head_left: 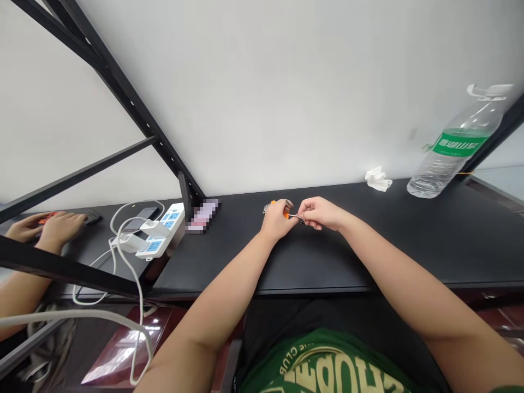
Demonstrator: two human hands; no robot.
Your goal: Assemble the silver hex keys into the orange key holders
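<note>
Currently we have the orange item (286, 213) mid-table near the front, in our left hand (277, 219), fingers curled round it. Right hand (318, 213) pinches a thin light stick (293, 215) against it. Crumpled tissue (378, 179) and bottle (454, 144) right; power strip (165, 232) left, cables (119, 240) attached.

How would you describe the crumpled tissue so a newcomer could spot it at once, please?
Where the black table meets the wall, look for the large clear bottle with a green label. Just to its left lies the tissue, a small white crumpled clump, set apart by its soft, ragged folds.
</note>
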